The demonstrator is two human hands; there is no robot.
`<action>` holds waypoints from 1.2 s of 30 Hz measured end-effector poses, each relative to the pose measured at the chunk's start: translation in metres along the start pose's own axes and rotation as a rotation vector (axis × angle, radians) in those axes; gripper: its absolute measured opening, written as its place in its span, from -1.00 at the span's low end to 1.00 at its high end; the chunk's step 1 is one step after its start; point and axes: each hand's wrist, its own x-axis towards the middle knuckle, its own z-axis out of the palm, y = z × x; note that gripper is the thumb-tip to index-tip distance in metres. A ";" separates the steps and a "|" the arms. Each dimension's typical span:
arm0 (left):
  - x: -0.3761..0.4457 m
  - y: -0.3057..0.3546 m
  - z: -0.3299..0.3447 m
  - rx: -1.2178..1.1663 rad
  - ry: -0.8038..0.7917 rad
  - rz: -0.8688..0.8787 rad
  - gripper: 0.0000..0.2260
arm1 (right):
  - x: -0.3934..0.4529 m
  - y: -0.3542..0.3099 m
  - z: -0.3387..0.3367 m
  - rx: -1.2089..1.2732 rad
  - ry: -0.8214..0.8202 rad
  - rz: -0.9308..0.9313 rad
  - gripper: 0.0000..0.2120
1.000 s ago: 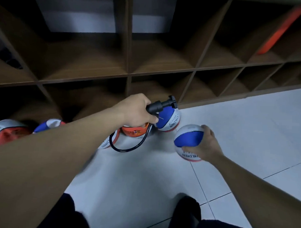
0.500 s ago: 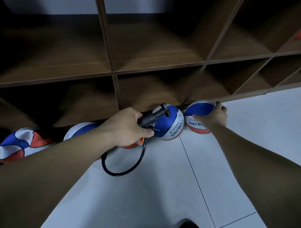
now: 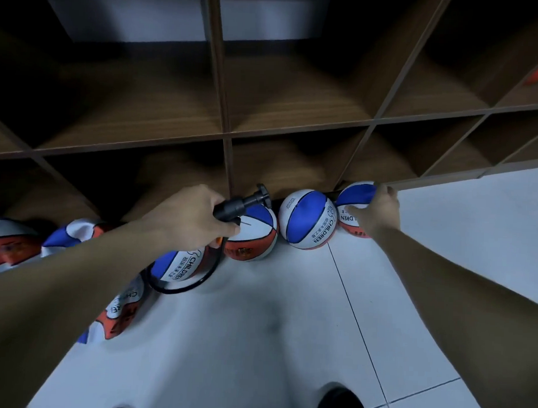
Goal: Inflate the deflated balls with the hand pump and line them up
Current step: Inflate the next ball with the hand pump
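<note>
At centre frame, the left hand [image 3: 191, 219] held its grip closed round a black hand pump [image 3: 242, 203], whose hose [image 3: 182, 287] looped onto the white tiled floor [image 3: 257, 340]. At right, the right hand [image 3: 378, 212] gripped a blue, white and red ball [image 3: 353, 197] against the foot of the wooden shelving [image 3: 224, 135], beside two inflated balls [image 3: 306, 220]. Apparently limp balls [image 3: 74, 236] lay at lower left.
</note>
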 end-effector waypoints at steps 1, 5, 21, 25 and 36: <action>-0.008 -0.004 -0.008 0.020 0.026 0.007 -0.86 | -0.013 -0.011 -0.003 0.021 -0.022 -0.021 -0.15; -0.052 -0.023 -0.042 0.115 0.122 0.030 -0.81 | -0.082 -0.067 -0.008 0.054 -0.094 -0.193 -0.33; -0.264 -0.225 -0.119 0.037 0.445 -0.336 -0.89 | -0.337 -0.287 0.118 0.119 -0.421 -0.804 -0.59; -0.265 -0.257 -0.117 0.067 0.354 -0.345 -0.88 | -0.362 -0.317 0.163 0.117 -0.576 -0.790 -0.40; -0.235 -0.271 -0.116 0.124 0.218 -0.283 -0.88 | -0.391 -0.307 0.222 0.306 -0.612 -0.711 -0.74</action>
